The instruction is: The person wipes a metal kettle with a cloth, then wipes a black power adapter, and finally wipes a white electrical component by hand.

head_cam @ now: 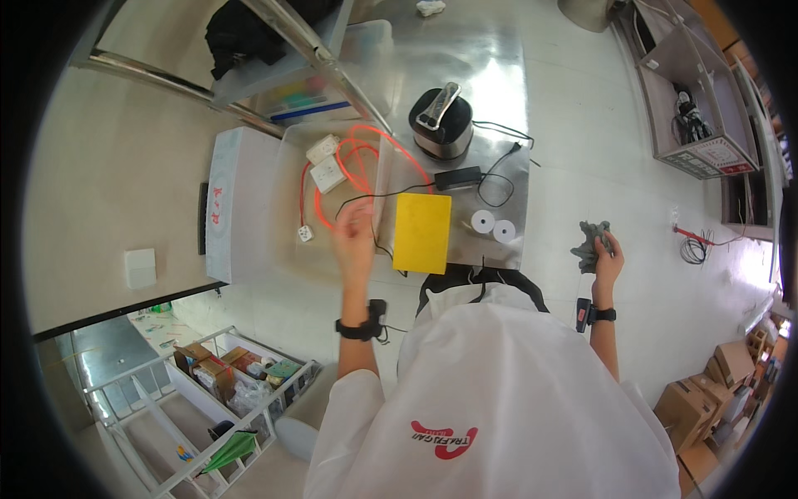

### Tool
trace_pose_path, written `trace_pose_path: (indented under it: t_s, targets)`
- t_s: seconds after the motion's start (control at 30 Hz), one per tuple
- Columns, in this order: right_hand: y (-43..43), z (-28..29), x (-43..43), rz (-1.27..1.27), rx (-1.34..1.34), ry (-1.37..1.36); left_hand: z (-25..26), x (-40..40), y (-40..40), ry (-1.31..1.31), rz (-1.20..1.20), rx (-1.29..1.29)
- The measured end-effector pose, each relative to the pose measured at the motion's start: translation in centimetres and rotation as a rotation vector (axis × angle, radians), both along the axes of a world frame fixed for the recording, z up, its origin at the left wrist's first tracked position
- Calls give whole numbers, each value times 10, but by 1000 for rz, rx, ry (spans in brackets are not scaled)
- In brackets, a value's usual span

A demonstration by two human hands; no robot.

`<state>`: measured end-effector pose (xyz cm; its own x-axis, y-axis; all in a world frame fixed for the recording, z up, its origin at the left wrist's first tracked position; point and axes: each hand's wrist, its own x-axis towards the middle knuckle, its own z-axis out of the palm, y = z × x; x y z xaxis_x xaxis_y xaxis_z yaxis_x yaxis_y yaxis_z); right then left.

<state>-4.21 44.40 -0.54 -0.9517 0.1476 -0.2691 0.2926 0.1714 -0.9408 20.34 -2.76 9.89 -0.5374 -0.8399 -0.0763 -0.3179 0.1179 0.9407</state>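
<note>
My right hand [610, 256] grips a crumpled grey cloth [589, 246], held out beyond the right edge of the metal table [499, 87]. Blurred, my left hand [354, 234] hovers over a clear plastic bin [283, 187] with its fingers partly curled. A thin black cable [389, 194] runs from a black power adapter [458, 179] to these fingers; I cannot tell whether they hold it. Inside the bin lie an orange-red cable [355, 178], white socket blocks [327, 174] and a white plug [305, 233]. A flat yellow rectangular object [422, 234] lies at the table's near left corner.
A black and silver appliance [441, 125] with a top handle stands on the table. Two white rolls [482, 221] lie nearer me. A metal frame [324, 59] crosses above the bin. A white box [243, 206] stands left; a wooden shelf unit [692, 93] is far right.
</note>
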Motion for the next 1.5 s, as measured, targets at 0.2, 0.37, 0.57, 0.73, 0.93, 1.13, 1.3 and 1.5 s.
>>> trace_pose_path:
  t_s: [0.2, 0.37, 0.57, 0.73, 0.93, 1.13, 1.3, 1.5]
  targets:
    - [-11, -4, -6, 40, 22, -18, -40, 115, -139, -276, 381, 270]
    - [-15, -5, -13, 70, 95, 50, -109, 128, -201, -527, 328, 310]
    - [-38, 4, -5, 92, 142, 85, -209, 167, -260, -683, 270, -42]
    - [-18, -5, 5, 78, 230, 109, -218, 148, -259, -677, 137, 128]
    - [-16, -8, 19, 56, 243, 76, -200, 111, -248, -676, 30, 456]
    - [-33, -8, 19, 61, 195, 61, -212, 98, -257, -620, 148, 335]
    - [-39, -12, 17, 105, 213, 93, -231, 96, -256, -681, 113, 211]
    - [-36, -5, 14, 100, 203, 48, -205, 92, -243, -373, 185, 587]
